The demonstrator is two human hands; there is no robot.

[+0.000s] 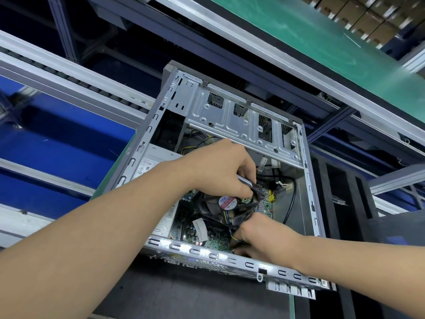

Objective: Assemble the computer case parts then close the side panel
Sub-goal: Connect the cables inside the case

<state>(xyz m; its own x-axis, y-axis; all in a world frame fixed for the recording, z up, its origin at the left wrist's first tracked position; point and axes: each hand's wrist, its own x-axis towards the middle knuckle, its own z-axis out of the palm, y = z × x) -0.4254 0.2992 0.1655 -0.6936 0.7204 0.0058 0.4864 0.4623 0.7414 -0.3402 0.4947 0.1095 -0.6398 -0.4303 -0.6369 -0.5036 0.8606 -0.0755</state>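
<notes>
Head cam, mid-frame: left hand (220, 171) pinches the CPU cooler fan (226, 203) at its top corner, right hand (259, 238) grips the lower corner, probably squaring it over the motherboard (213, 240) inside the open computer case (195, 249).

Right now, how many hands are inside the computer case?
2. The left hand grips the fan at its upper corner; the right hand holds its lower corner, by the near rim of the case. No other hand shows.
</notes>
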